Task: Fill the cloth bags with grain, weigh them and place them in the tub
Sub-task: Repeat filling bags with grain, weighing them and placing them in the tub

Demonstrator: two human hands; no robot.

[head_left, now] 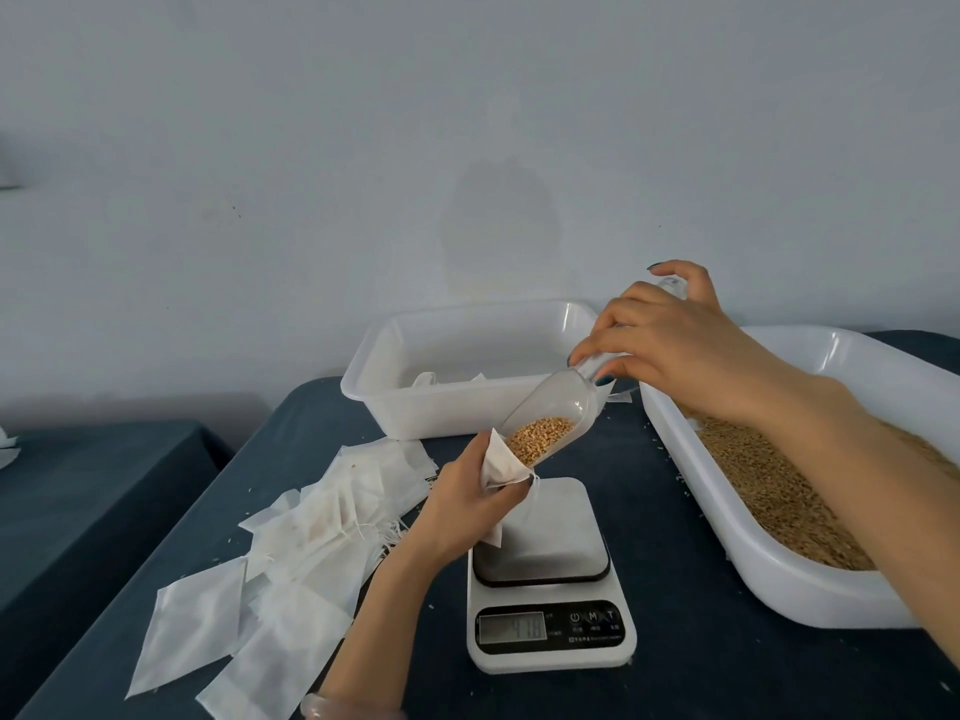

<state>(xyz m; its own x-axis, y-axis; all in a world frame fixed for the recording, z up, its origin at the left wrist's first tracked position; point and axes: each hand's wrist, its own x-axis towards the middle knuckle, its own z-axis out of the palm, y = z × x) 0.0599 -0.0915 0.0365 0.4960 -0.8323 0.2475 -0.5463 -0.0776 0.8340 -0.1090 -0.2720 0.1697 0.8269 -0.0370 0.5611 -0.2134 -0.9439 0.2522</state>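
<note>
- Nearest the camera, a white scale (550, 631) is set on the dark table (701, 657)
- Above its platform a cloth bag (500, 462) is pinched open by the curled fingers of the left hand (467, 498)
- A clear scoop (558, 407) of grain (537, 436) is gripped by the handle in the right hand (670, 340), tilted down with its lip at the bag's mouth
- Empty bags (311, 537) are piled at the left; the tub (363, 379) is set far behind

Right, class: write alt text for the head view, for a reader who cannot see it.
The right hand tips a clear scoop of grain into a cloth bag held by the left hand over a kitchen scale. Flat bags lie nearby.
</note>
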